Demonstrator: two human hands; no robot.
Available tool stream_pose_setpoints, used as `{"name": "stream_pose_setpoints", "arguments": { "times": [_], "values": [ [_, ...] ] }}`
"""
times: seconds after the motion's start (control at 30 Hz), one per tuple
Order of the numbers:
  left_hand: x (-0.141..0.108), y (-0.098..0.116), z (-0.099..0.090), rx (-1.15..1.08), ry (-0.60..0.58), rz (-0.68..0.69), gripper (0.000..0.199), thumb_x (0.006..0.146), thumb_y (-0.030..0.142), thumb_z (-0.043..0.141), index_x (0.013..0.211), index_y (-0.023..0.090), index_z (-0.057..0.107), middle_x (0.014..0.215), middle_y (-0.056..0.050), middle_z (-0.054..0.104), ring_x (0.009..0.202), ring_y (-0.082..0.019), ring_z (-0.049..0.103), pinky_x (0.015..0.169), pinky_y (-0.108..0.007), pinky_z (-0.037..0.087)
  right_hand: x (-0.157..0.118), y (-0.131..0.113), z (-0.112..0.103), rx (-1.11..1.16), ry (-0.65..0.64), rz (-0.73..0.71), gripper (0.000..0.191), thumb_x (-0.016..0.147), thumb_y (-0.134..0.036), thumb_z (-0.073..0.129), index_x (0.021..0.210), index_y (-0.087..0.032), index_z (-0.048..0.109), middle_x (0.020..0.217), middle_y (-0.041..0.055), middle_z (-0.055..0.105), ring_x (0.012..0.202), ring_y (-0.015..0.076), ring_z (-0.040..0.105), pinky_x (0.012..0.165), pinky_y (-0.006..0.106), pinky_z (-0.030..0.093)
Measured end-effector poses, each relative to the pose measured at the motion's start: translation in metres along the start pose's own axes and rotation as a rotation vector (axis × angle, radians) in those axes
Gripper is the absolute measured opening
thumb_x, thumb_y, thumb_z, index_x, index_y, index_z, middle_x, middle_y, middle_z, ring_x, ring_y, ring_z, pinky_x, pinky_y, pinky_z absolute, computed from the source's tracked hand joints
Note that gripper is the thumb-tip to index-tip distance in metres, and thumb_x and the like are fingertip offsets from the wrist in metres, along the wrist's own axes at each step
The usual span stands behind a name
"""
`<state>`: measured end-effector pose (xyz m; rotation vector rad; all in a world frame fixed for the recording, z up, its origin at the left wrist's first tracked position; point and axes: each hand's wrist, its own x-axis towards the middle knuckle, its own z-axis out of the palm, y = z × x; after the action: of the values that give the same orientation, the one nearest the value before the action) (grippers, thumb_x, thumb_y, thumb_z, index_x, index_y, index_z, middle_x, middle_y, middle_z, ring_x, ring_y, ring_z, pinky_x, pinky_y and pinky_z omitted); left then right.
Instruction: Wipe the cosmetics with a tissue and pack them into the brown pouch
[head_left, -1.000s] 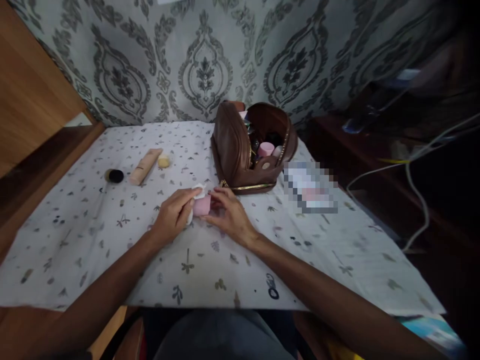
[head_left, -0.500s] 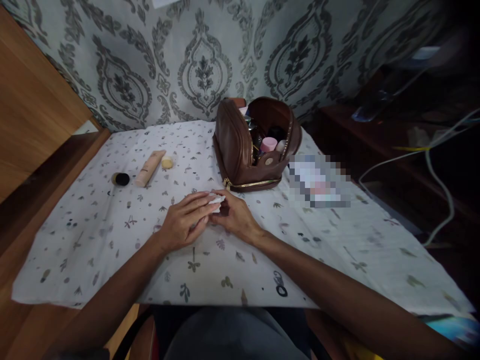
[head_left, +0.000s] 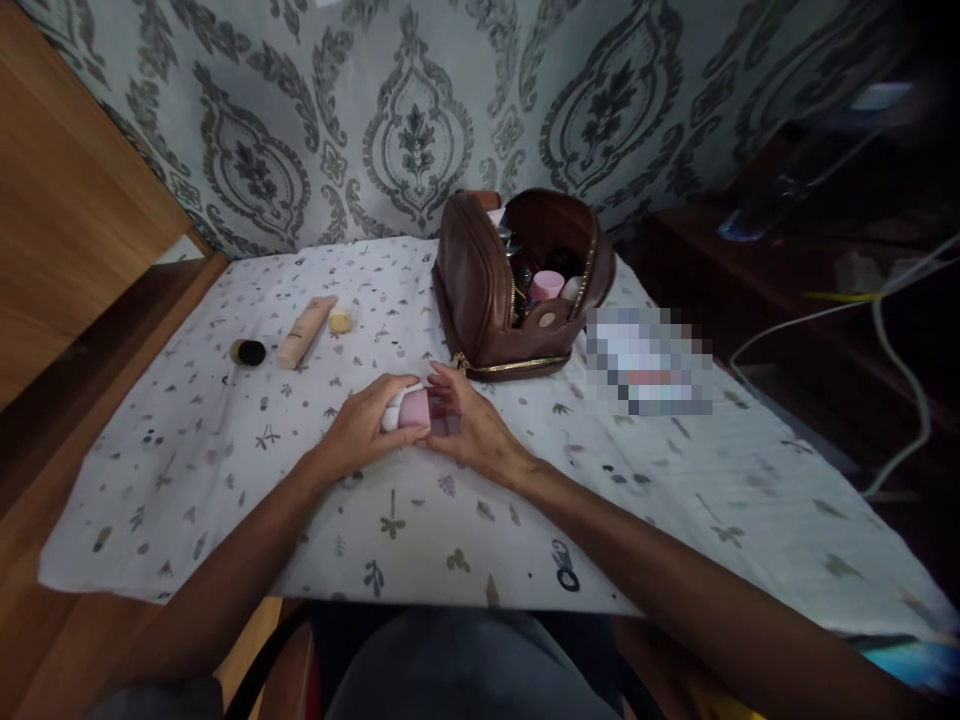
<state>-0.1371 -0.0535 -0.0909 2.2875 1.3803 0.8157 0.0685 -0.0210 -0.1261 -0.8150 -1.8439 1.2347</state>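
My left hand (head_left: 367, 422) is closed around a small pink-and-white container (head_left: 412, 410), its thumb along the near side and fingers along the far side. The pink end points right, toward my right hand (head_left: 476, 425). That hand is cupped with fingers and thumb apart, close beside the pink end; whether a fingertip touches it is hard to tell. Just behind the hands stands a brown cosmetic bag (head_left: 487, 290), unzipped at the top. Inside it are a pink-lidded item (head_left: 547, 286) and several other items, partly hidden.
To the left on the patterned tablecloth (head_left: 217, 450) lie a beige tube (head_left: 306, 332), a small cream-coloured piece (head_left: 340, 320) and a black-ended small item (head_left: 248, 352). A pixelated object (head_left: 649, 362) lies right of the bag. White cables (head_left: 911, 400) hang beyond the table's right side.
The pink-and-white container now shows between my hands, where only a white bit was visible before. My right fingers have spread apart. The view has shifted slightly.
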Motion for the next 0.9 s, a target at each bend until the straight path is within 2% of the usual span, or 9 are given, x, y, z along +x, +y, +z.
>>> {"name": "stream_pose_setpoints", "arguments": {
  "times": [0.1, 0.2, 0.33, 0.47, 0.6, 0.73, 0.9],
  "values": [
    [0.001, -0.003, -0.001, -0.029, -0.038, -0.062, 0.061, 0.084, 0.056, 0.070, 0.132, 0.021, 0.056, 0.127, -0.011, 0.066, 0.114, -0.027, 0.065, 0.098, -0.039, 0.051, 0.000, 0.003, -0.002, 0.036, -0.018, -0.026, 0.085, 0.073, -0.029, 0.078, 0.148, -0.027, 0.039, 0.144, 0.0145, 0.048, 0.121, 0.0267, 0.060, 0.096, 0.046, 0.057],
    [0.000, -0.004, 0.002, -0.042, -0.018, -0.047, 0.062, 0.083, 0.059, 0.070, 0.129, 0.021, 0.057, 0.124, -0.010, 0.068, 0.111, -0.027, 0.066, 0.095, -0.038, 0.052, 0.000, 0.002, -0.004, -0.046, -0.013, -0.060, 0.074, 0.073, -0.026, 0.079, 0.141, -0.026, 0.050, 0.133, 0.0118, 0.053, 0.116, 0.0255, 0.060, 0.092, 0.043, 0.059],
    [-0.002, -0.006, 0.006, 0.048, 0.150, 0.048, 0.056, 0.085, 0.057, 0.069, 0.126, 0.020, 0.058, 0.116, -0.010, 0.068, 0.108, -0.025, 0.065, 0.093, -0.038, 0.052, 0.000, -0.001, -0.006, -0.203, 0.020, -0.068, 0.058, 0.076, -0.026, 0.079, 0.131, -0.023, 0.060, 0.115, 0.0089, 0.060, 0.096, 0.0214, 0.064, 0.080, 0.038, 0.058],
    [-0.001, -0.005, 0.004, 0.184, 0.258, 0.102, 0.040, 0.092, 0.045, 0.064, 0.122, 0.019, 0.060, 0.111, -0.011, 0.068, 0.104, -0.025, 0.063, 0.090, -0.037, 0.052, 0.002, -0.004, -0.008, -0.218, 0.016, -0.073, 0.041, 0.083, -0.028, 0.073, 0.123, -0.020, 0.065, 0.100, 0.0066, 0.064, 0.085, 0.0189, 0.063, 0.073, 0.034, 0.055],
    [-0.001, -0.001, 0.001, 0.164, 0.222, 0.170, 0.038, 0.094, 0.041, 0.062, 0.125, 0.018, 0.062, 0.112, -0.012, 0.068, 0.106, -0.025, 0.062, 0.092, -0.038, 0.052, 0.003, -0.009, -0.008, -0.194, -0.004, -0.082, 0.034, 0.087, -0.032, 0.068, 0.118, -0.017, 0.068, 0.095, 0.0071, 0.067, 0.083, 0.0191, 0.064, 0.072, 0.032, 0.053],
    [-0.002, 0.004, 0.000, 0.026, 0.179, 0.236, 0.034, 0.101, 0.032, 0.049, 0.126, 0.018, 0.066, 0.115, -0.013, 0.070, 0.110, -0.023, 0.064, 0.097, -0.039, 0.051, 0.002, -0.012, -0.008, -0.157, -0.045, -0.051, 0.033, 0.087, -0.034, 0.069, 0.117, -0.018, 0.067, 0.094, 0.0048, 0.070, 0.080, 0.0179, 0.063, 0.073, 0.031, 0.052],
    [-0.001, 0.004, 0.001, -0.100, 0.138, 0.128, 0.040, 0.103, 0.034, 0.040, 0.129, 0.018, 0.066, 0.122, -0.012, 0.071, 0.114, -0.022, 0.066, 0.102, -0.038, 0.051, 0.001, -0.011, -0.007, -0.107, -0.065, 0.007, 0.037, 0.083, -0.036, 0.073, 0.115, -0.019, 0.064, 0.093, 0.0027, 0.071, 0.079, 0.0170, 0.062, 0.074, 0.032, 0.051]
  ]
}}
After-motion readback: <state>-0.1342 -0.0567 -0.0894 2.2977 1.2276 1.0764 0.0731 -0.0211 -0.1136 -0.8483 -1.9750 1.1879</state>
